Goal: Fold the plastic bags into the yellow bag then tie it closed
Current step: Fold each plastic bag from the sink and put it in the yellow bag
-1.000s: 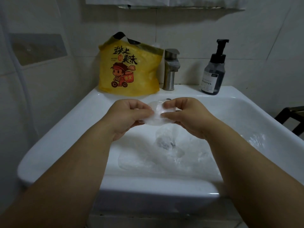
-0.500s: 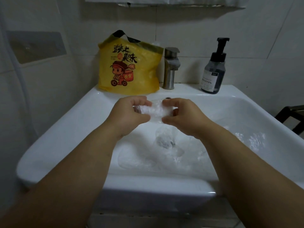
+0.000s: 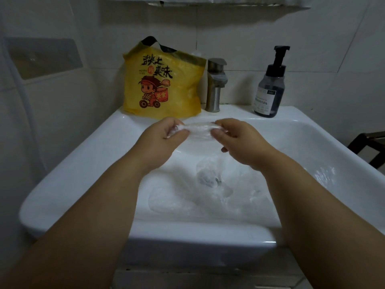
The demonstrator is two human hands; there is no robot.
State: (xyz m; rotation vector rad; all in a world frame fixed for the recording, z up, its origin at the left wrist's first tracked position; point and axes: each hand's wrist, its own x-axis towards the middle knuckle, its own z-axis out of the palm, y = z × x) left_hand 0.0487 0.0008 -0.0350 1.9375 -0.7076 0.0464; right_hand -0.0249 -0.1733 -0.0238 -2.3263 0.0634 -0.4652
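A yellow bag (image 3: 164, 86) with a cartoon print stands upright on the back ledge of the white sink (image 3: 68, 176), its black handles up. Over the basin, my left hand (image 3: 160, 140) and my right hand (image 3: 239, 140) each pinch one end of a small clear plastic bag (image 3: 200, 130), which is stretched into a narrow band between them. Several more clear plastic bags (image 3: 218, 190) lie crumpled in the basin below, over the drain.
A steel faucet (image 3: 215, 84) rises just right of the yellow bag. A dark pump bottle (image 3: 269, 88) stands on the ledge at the right. Tiled walls close in behind and at the left. Dark furniture (image 3: 368, 147) shows at the right edge.
My hands have moved apart, and the clear bag that was a small folded wad between them is now drawn out into a longer, thinner band.
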